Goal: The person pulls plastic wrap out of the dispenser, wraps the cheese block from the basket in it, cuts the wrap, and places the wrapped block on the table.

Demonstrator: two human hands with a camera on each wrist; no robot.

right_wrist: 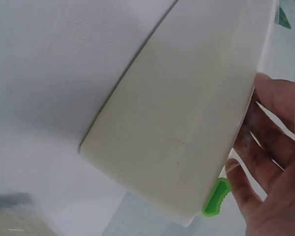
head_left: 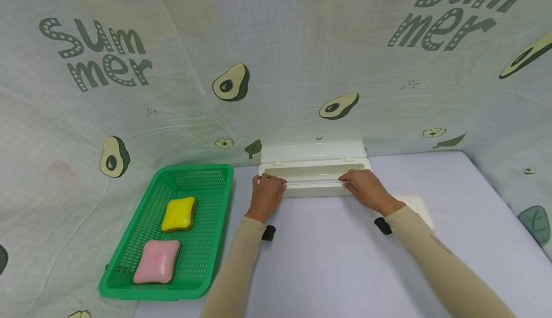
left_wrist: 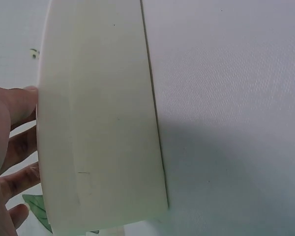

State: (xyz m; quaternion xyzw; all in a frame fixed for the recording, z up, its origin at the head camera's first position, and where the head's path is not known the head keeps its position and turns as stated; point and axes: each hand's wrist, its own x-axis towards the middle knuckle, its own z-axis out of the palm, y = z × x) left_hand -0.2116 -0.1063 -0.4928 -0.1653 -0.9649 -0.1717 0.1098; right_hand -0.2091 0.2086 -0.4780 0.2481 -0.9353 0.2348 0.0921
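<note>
A long white plastic dispenser box (head_left: 316,191) with its hinged lid (head_left: 312,151) raised lies at the back of the table. Across its open top, along the front rim, runs a thin clear strip (head_left: 312,181). My left hand (head_left: 266,194) pinches the strip near its left end, with thumb tip and fingers at the rim. At the other end my right hand (head_left: 366,188) pinches it too, thumb at the rim and fingers behind. Below that hand's fingers, a green ridged slider (right_wrist: 217,197) juts past the box edge in the right wrist view.
To the left stands a green basket (head_left: 225,212) holding a yellow sponge-like block (head_left: 178,213) and a pink one (head_left: 157,261). A pale flat item (head_left: 416,207) lies behind my right forearm. The printed curtain (head_left: 284,45) hangs right behind the box.
</note>
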